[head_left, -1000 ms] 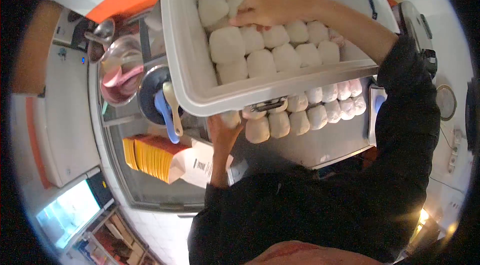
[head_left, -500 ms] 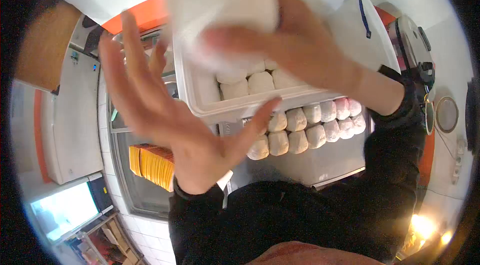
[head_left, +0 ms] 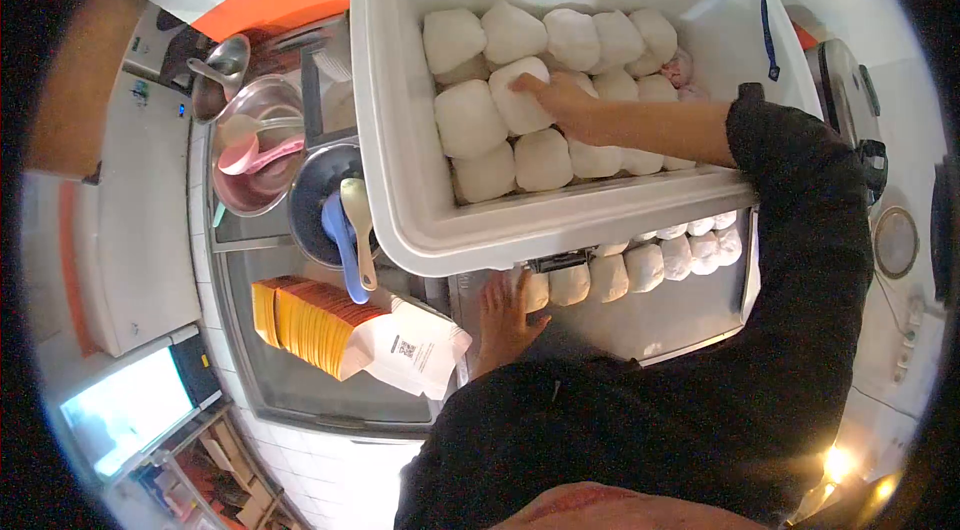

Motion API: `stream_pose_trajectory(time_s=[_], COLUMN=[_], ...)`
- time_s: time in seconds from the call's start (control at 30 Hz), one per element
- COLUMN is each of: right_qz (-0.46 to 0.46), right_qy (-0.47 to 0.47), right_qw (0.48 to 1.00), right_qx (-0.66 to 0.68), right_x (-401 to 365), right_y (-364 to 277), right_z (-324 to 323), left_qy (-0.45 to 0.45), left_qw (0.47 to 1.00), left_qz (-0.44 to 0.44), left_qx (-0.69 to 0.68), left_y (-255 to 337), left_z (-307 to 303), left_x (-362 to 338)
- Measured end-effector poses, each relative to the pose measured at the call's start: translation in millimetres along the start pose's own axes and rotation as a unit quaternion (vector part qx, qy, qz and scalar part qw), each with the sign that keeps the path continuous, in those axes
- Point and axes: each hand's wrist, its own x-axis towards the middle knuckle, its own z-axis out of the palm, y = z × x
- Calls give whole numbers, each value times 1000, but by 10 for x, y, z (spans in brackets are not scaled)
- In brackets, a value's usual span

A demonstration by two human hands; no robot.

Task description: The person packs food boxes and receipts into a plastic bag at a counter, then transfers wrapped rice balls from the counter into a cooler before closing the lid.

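Rows of white rounded wrapped-looking pieces fill a deep white bin [head_left: 400, 220]. My right hand [head_left: 572, 108] reaches into it, its fingers closed on one white piece [head_left: 520, 100] near the middle. Below the bin, my left hand [head_left: 505, 320] lies low with its fingers spread and nothing in them, beside the first of the pale pieces [head_left: 608, 280] lined up on a metal surface [head_left: 600, 330]. The underside of the piece under my right hand is hidden.
Left of the bin are a metal bowl [head_left: 240, 185] with pink and beige scoops, and a dark bowl [head_left: 305, 220] with blue and beige spoons. Below them lies a stack of yellow-orange packets [head_left: 300, 330] with white cards. A lit screen [head_left: 130, 420] stands at lower left.
My right hand has moved down into the bin from a blurred white thing held above it. My left hand has dropped from the upper left to beside the lined-up pieces.
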Motion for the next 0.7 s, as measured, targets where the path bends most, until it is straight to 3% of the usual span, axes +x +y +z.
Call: stream_pose_trajectory(time_s=[0.07,0.13,0.2,0.27,0.33,0.43,0.47,0.57,0.7], right_qz=[15,90,-12,-152,-293,-332,-391,-370,-336], right_qy=[-18,-86,-119,-95,-61,-86,-140,-184,-31], right_qw=[1000,990,990,970,948,937,904,891,892], right_qx=[-14,60,-76,-161,-111,67,97,187,300], right_x=[-103,-534,-879,-1340,-1700,-1983,-2247,-2745,-2483], right_y=[-105,-364,-612,-971,-1229,-1438,-1528,-1780,-1449], right_z=[-137,-578,-959,-1346,-1565,-1409,-1387,-1254,-1319], left_qy=[5,24,48,89,128,186,204,244,227], left_qw=[1000,1000,998,989,973,955,951,936,934], left_qz=[4,11,20,29,45,65,83,169,243], left_qx=[23,10,-38,-115,-185,-222,-219,-187,-130], left_y=[-32,-27,17,164,102,195,288,724,1166], left_z=[163,199,23,-417,-748,-1411,-1650,-2368,-2946], left_x=[16,-20,-77,-119,-194,-103,37,738,1752])
